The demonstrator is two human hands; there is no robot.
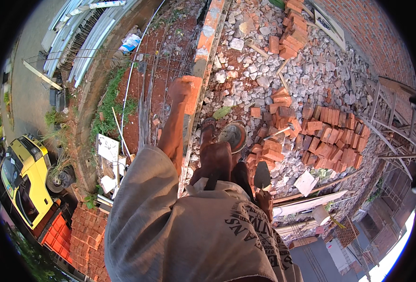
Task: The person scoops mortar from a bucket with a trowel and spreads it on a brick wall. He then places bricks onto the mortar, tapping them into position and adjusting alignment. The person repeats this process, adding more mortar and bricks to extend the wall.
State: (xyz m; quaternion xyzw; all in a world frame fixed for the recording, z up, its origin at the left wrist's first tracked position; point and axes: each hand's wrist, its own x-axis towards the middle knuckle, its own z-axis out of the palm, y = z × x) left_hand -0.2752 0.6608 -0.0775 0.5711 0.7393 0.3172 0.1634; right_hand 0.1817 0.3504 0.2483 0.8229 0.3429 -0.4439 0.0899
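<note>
My left hand is closed on the edge of an orange brick, which lies along the top of a narrow brick wall. Grey mortar shows on the wall just beyond that brick. Down by my right side, my right hand grips a trowel with its grey blade pointing away from me. A round bucket with grey mortar in it stands right of the wall, beside my feet. Part of my right hand is in shadow.
Broken stone rubble covers the ground right of the wall. A large brick pile and a hammer lie there. Left of the wall are thin steel rods, red soil and a yellow truck.
</note>
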